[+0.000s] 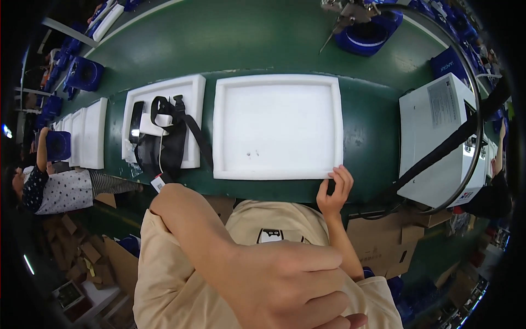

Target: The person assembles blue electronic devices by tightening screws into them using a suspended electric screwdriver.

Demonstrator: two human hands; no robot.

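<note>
My left hand [298, 285] is raised close to the camera, its back showing and its fingers curled closed. Whatever lies inside those fingers is hidden. At the near right corner of a shallow white foam tray [218, 131] rests my right hand [335, 192], fingers bent and the thumb apart, fingertips touching the rim. The tray lies flat with a few dark marks on its floor. To its left, a second foam tray [199, 118] carries a black bag with a strap and buckle [178, 129], a dark flat piece [136, 118] and a white piece [152, 125].
A large white box-shaped machine [430, 137] stands right, with a thick black hose [438, 156] across it. Several foam pieces [93, 134] are lined up left, near another person [71, 189]. Blue units [85, 74] stand beyond. Cardboard boxes [378, 241] lie below the green table [246, 38].
</note>
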